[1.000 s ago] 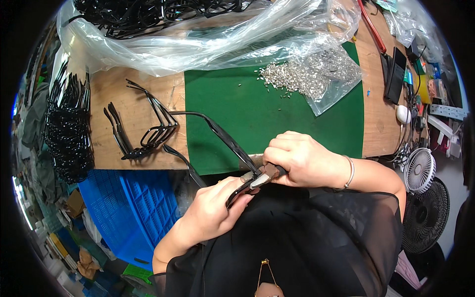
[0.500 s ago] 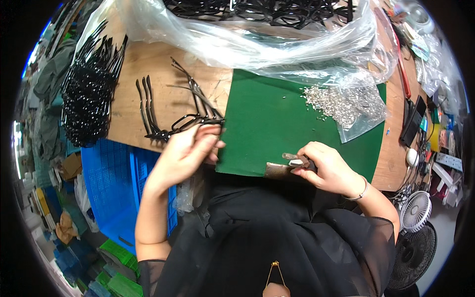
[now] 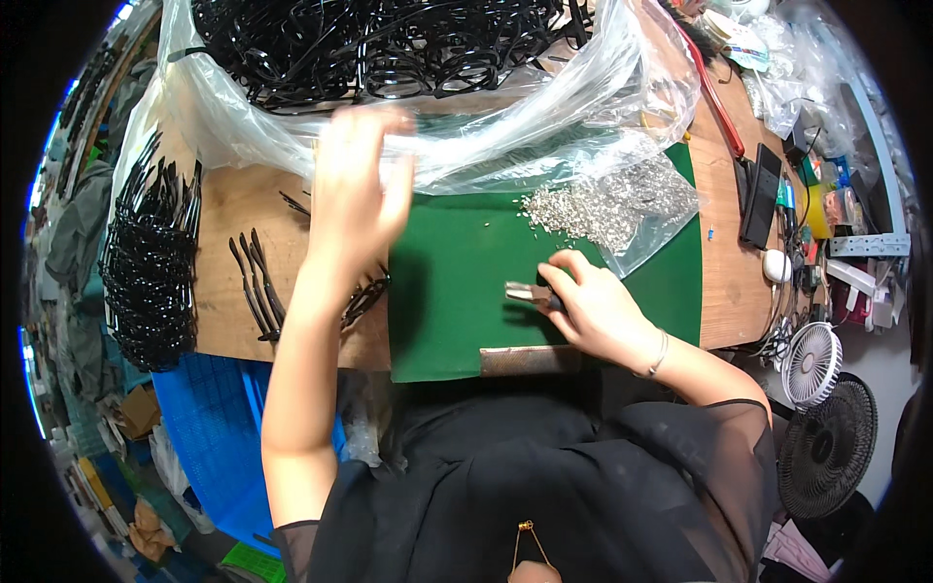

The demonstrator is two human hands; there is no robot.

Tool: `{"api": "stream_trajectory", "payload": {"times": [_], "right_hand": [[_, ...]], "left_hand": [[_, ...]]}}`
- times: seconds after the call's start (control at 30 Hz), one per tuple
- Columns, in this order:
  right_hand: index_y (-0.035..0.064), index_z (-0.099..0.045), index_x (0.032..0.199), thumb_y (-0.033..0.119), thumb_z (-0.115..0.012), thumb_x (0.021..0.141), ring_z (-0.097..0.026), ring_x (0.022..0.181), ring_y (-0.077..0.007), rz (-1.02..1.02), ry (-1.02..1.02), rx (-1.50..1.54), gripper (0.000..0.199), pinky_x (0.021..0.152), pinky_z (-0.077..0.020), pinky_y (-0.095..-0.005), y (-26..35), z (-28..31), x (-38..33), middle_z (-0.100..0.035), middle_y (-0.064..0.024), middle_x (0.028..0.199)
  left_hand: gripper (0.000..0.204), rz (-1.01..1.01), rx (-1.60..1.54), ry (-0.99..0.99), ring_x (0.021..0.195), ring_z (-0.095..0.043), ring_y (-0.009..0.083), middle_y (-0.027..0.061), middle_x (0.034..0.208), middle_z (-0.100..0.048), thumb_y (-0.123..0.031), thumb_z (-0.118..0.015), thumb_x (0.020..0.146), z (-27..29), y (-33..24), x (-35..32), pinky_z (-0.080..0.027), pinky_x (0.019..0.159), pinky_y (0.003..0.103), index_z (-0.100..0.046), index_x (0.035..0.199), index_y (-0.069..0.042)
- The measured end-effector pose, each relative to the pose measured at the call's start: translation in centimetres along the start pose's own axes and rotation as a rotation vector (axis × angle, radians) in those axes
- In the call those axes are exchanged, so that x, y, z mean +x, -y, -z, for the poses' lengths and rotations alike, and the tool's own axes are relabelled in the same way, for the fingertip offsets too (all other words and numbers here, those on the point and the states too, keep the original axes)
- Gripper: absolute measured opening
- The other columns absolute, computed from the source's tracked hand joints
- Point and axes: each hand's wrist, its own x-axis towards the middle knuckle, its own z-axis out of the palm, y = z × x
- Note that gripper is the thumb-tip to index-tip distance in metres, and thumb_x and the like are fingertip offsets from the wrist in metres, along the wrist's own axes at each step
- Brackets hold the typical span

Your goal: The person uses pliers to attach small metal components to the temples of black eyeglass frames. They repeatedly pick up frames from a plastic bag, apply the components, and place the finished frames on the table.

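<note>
My left hand (image 3: 360, 185), smeared by motion, is raised over the near edge of a clear plastic sheet (image 3: 476, 160); whether it holds anything is not visible. Beyond it lies a heap of black eyeglass frames (image 3: 418, 58). In my right hand (image 3: 598, 306) is a pair of pliers (image 3: 530, 293), its jaws pointing left above the green mat (image 3: 452, 330). Small silvery metal pieces (image 3: 583, 216) are piled on the mat, some inside a clear bag. Partly behind my left forearm sits a pair of black glasses (image 3: 366, 296), with several black temples (image 3: 256, 287) to its left.
A dense bundle of black glasses parts (image 3: 151, 282) stands at the table's left edge. Below it is a blue plastic crate (image 3: 209, 428). A brownish metal strip (image 3: 525, 361) lies at the mat's front edge. To the right are a black phone (image 3: 761, 199) and a white fan (image 3: 812, 364).
My left hand has moved away from the glasses at the mat's left edge, up toward the far heap. My right hand has lifted the pliers off the metal strip. The view has shifted.
</note>
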Motion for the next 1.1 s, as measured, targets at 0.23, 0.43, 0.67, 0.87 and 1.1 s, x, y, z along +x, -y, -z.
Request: {"api": "stream_trajectory", "payload": {"times": [0.23, 0.43, 0.67, 0.87, 1.1], "right_hand": [[-0.0012, -0.05, 0.105, 0.02, -0.064, 0.071, -0.053, 0.075, -0.0251, -0.041, 0.014, -0.154, 0.042, 0.065, -0.0426, -0.0338, -0.1, -0.9, -2.1, -0.049, -0.0117, 0.097], [-0.0013, -0.05, 0.106, 0.017, -0.064, 0.073, -0.054, 0.077, -0.0277, 0.005, 0.095, -0.066, 0.041, 0.066, -0.0441, -0.0355, 0.2, -0.5, -1.3, -0.05, -0.0128, 0.1], [-0.0001, -0.051, 0.092, 0.013, -0.061, 0.072, -0.055, 0.072, -0.0312, -0.105, -0.028, 0.063, 0.026, 0.064, -0.0446, -0.0391, -1.5, 1.6, -1.5, -0.053, -0.016, 0.079], [0.0015, -0.054, 0.083, 0.008, -0.061, 0.071, -0.054, 0.073, -0.0331, -0.196, 0.012, 0.088, 0.015, 0.066, -0.0428, -0.0403, -2.3, -1.2, 0.0, -0.054, -0.0149, 0.074], [0.001, -0.051, 0.079, 0.011, -0.061, 0.072, -0.054, 0.07, -0.0308, -0.114, 0.009, 0.015, 0.016, 0.063, -0.0432, -0.0384, -2.5, -1.6, -0.1, -0.053, -0.0136, 0.072]], "left_hand": [[0.008, -0.161, 0.441, 0.102, 0.076, -0.055, 0.0235, 0.0075, 0.078, -0.055, -0.011, -0.057, 0.076, -4.6, 5.5, 5.0, -0.046, 0.066, 0.031, -0.055, 0.081, -0.005], [0.011, 0.321, -0.895, 0.447, 0.066, -0.051, 0.0079, 0.0039, 0.076, -0.056, -0.012, -0.052, 0.082, 3.1, 2.6, 5.9, -0.041, 0.06, 0.019, -0.053, 0.087, -0.002], [0.037, 0.87, -1.479, 0.083, 0.038, -0.05, 0.0161, 0.0209, 0.078, -0.059, -0.012, -0.051, 0.084, 6.4, -7.3, -2.8, -0.044, 0.038, 0.023, -0.034, 0.111, 0.006], [0.079, 0.884, -1.322, -0.123, 0.063, -0.057, 0.0137, 0.0191, 0.097, -0.055, 0.007, -0.061, 0.073, 2.5, -13.0, -8.9, -0.049, 0.053, 0.022, -0.008, 0.132, -0.006], [0.107, 0.754, -1.418, -0.07, 0.064, -0.055, 0.0102, 0.016, 0.097, -0.052, 0.009, -0.069, 0.064, 0.6, -12.9, -10.3, -0.05, 0.063, 0.022, 0.005, 0.138, -0.012]]}}
